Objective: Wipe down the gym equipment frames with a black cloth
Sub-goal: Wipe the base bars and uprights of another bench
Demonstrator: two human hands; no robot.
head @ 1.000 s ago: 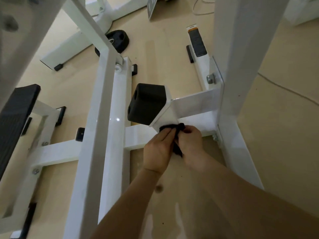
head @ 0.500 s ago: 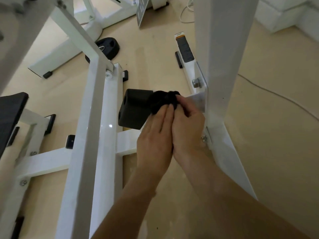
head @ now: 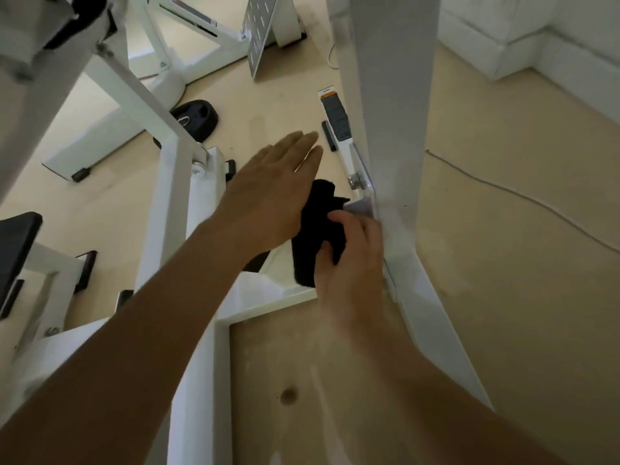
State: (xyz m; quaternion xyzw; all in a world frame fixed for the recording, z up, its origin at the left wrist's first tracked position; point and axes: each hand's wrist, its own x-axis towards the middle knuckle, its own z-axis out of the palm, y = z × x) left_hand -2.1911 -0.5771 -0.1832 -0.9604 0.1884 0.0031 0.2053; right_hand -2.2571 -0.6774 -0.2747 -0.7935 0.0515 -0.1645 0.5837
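Right hand [head: 349, 260] grips a crumpled black fabric cloth [head: 318, 236] at the foot of a white-painted metal gym frame [head: 268, 297].

The right hand's fingers and thumb curl round the lower half of the cloth, which lies bunched over the frame's horizontal crossbar, just beside the wide white upright post [head: 385, 112] and below a silver bolt [head: 355, 181] on the post's bracket. The left hand [head: 275, 193] is spread flat with straight fingers and holds nothing; its edge overlaps the cloth's left side, and whether it touches cannot be told. On the pale beige floor [head: 503, 297] a thin dark cable [head: 523, 199] runs to the right of the post, a rounded black weight [head: 198, 117] lies farther back, and a black padded seat [head: 15, 243] shows at the left edge.
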